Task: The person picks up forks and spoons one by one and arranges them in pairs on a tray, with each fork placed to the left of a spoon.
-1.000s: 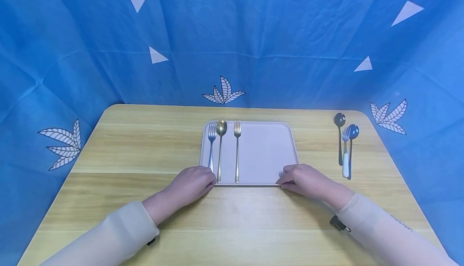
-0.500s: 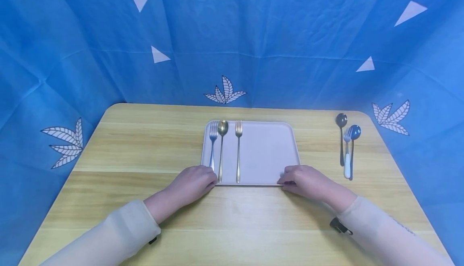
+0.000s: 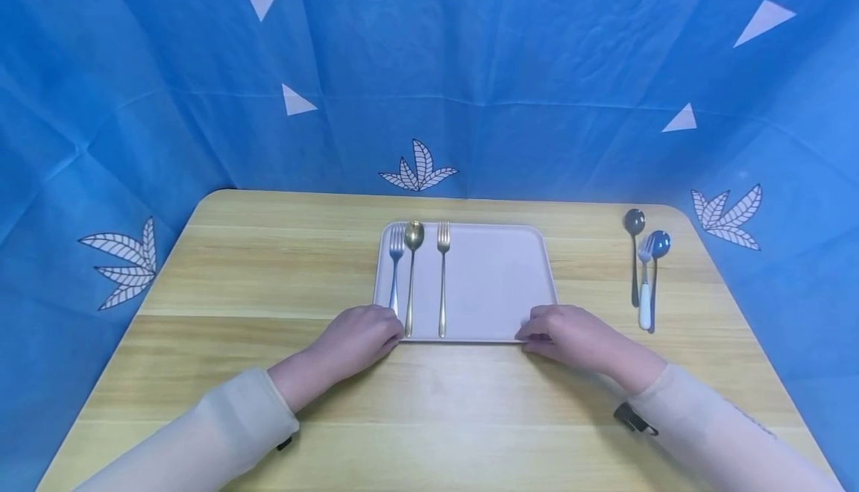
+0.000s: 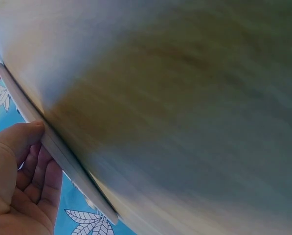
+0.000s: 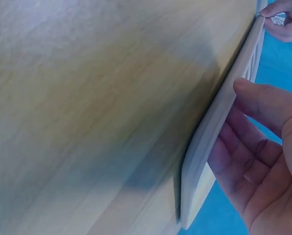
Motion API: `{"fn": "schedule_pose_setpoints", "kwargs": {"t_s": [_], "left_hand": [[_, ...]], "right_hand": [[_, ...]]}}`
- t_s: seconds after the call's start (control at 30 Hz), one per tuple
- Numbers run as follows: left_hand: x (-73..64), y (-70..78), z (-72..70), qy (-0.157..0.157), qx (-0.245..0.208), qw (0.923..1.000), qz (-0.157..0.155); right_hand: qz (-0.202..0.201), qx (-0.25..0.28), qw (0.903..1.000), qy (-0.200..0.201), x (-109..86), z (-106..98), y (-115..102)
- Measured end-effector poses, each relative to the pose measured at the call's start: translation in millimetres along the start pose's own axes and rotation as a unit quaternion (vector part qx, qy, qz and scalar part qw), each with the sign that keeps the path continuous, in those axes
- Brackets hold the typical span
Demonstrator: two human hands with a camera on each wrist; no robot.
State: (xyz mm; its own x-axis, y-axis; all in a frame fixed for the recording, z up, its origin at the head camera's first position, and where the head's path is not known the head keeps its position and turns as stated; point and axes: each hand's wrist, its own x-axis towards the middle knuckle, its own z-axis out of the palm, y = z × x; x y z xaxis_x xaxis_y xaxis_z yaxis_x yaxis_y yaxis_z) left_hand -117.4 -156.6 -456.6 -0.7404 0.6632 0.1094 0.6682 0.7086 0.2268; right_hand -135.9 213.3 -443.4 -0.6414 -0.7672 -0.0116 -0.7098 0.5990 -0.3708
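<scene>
A pale, round-cornered tray (image 3: 496, 276) is gripped at its near-left corner by the left hand (image 3: 356, 337), near-right by the right hand (image 3: 570, 337). On its left half lie a silver fork (image 3: 396, 250), gold spoon (image 3: 411, 268) and gold fork (image 3: 443, 272), heads toward its far edge.

A spoon (image 3: 414, 236) lies between two forks (image 3: 444, 238) on the tray (image 3: 499, 283), left of other cutlery (image 3: 645, 306).

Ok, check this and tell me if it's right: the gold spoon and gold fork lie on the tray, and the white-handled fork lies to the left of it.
Wrong side: the head view shows the white-handled fork to the right of the tray. The gold spoon and gold fork do lie on it.
</scene>
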Motion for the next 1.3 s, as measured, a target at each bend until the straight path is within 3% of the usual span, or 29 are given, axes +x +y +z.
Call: {"fn": "schedule_pose_setpoints", "kwargs": {"t_s": [0.43,0.67,1.03,1.3], "left_hand": [[-0.2,-0.2,-1.2,-0.004,-0.007,1.0,0.001],[0.9,0.0,-1.3,-0.006,-0.004,1.0,-0.001],[0.2,0.4,-1.8,-0.004,-0.008,1.0,-0.003],[0.1,0.9,-2.4,0.002,-0.004,1.0,-0.005]], "right_hand": [[0.007,-0.019,0.9998,0.008,0.1,-14.7,-4.1],[0.045,-0.041,0.9981,0.008,-1.8,-35.4,-5.2],[0.051,-0.065,0.9957,0.041,-5.1,-58.5,8.8],[0.121,-0.102,0.9854,0.063,-11.9,-70.1,26.9]]}}
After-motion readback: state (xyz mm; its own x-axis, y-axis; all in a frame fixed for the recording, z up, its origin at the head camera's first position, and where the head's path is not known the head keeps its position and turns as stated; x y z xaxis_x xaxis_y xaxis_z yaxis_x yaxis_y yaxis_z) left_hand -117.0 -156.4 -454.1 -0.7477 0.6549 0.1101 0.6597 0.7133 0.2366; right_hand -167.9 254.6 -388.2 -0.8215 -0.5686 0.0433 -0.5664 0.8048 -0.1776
